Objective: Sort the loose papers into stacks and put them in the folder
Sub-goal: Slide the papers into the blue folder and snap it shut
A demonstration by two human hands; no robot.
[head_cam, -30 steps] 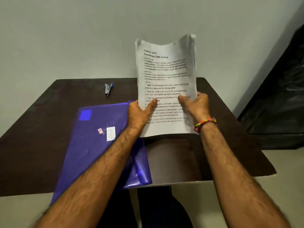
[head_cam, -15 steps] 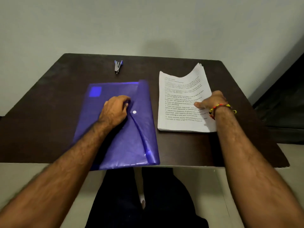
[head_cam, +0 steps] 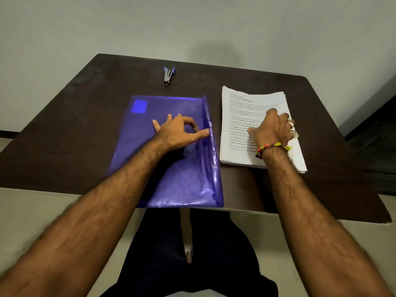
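A translucent blue folder [head_cam: 171, 168] lies flat on the dark table, its flap raised along its right edge. My left hand [head_cam: 177, 133] rests on the folder near that edge. Its thumb and curled index finger pinch the folder's plastic, and the other fingers are spread. Just right of the folder lies a stack of printed papers [head_cam: 242, 108], squared up with the text facing me. My right hand [head_cam: 272, 129] lies on the stack, fingers curled round its right edge.
A small blue and silver stapler [head_cam: 169, 75] lies at the back of the dark brown table [head_cam: 64, 136], behind the folder. A pale wall stands close behind, and something black sits on the floor at the right. My legs show below the table's front edge.
The paper stack came down from upright in both hands to flat on the table. My left hand went to the folder, whose flap now stands up along the right edge.
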